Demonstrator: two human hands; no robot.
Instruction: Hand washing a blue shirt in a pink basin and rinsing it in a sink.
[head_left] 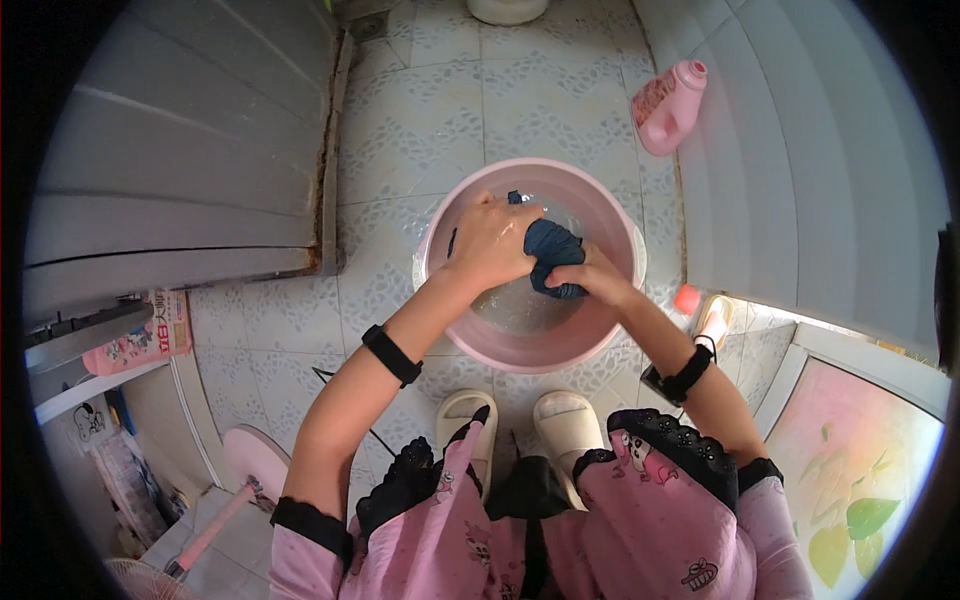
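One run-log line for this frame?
left hand: gripping dark blue cloth | right hand: gripping same cloth | cloth: bunched over water in pink basin | floor: pink bottle

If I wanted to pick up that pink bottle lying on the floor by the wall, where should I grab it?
The pink bottle lies tilted on its side on the tiled floor, cap toward the wall. Probably best to reach from above and wrap around its narrower upper body just below the cap, since the wall blocks the far side.
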